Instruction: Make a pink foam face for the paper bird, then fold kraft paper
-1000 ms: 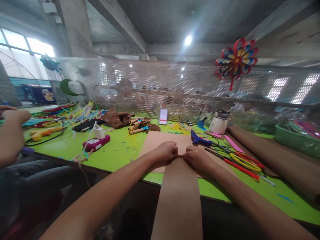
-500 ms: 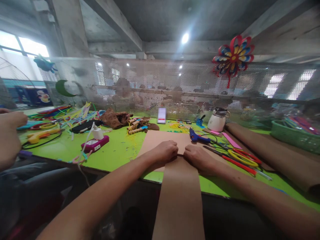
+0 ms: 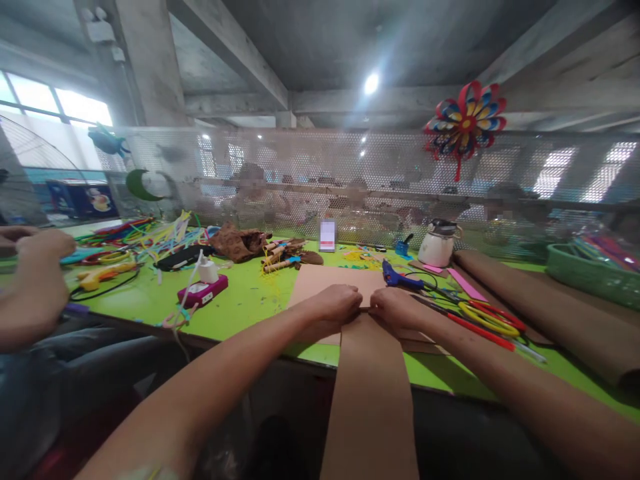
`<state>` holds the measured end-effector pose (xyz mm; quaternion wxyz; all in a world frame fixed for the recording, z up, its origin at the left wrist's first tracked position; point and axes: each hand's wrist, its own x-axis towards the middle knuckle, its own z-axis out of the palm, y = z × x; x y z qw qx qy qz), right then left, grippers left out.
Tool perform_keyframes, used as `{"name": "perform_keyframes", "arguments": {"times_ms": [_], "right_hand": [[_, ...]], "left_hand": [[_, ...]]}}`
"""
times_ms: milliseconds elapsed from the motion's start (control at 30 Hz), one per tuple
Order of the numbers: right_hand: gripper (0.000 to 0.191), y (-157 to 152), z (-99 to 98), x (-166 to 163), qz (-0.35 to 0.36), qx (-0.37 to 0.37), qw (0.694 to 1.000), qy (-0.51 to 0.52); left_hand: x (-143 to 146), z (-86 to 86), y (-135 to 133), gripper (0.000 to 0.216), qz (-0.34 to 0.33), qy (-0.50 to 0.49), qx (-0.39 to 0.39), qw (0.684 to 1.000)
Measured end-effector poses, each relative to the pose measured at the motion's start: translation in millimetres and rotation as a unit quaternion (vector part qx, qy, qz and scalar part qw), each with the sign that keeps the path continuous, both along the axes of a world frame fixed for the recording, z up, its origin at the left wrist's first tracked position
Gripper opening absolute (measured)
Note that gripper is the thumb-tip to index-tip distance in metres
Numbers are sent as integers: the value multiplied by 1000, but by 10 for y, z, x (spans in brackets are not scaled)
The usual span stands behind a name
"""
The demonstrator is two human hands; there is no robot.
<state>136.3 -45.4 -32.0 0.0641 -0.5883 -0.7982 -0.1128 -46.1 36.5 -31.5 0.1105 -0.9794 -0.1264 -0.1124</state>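
Observation:
A long strip of brown paper hangs over the table's front edge towards me. Its far end has a narrow dark rolled or folded edge, and both my hands are closed on it. My left hand grips the left side of that end, fingers curled. Opposite it, my right hand pinches the right side, a small gap between the two. Beneath them lies a flat pinkish-brown sheet. Just beyond my right hand is a blue glue gun. Scissors with yellow and red handles rest beside my right forearm.
On the green table stand a magenta power strip, a phone and a white jug. A brown paper roll and a green basket lie right. A co-worker's hands are at left.
The view has shifted slightly, so the scene sits a little further right and lower. My hands keep their hold on the strip's end, with only slight finger movement.

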Motion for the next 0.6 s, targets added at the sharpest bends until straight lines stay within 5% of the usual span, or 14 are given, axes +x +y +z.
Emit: {"name": "perform_keyframes", "arguments": {"times_ms": [600], "right_hand": [[11,-132,-243,41,42,52,997,-24]], "left_hand": [[-187,12,-98,15,21,-28,28,999]]}}
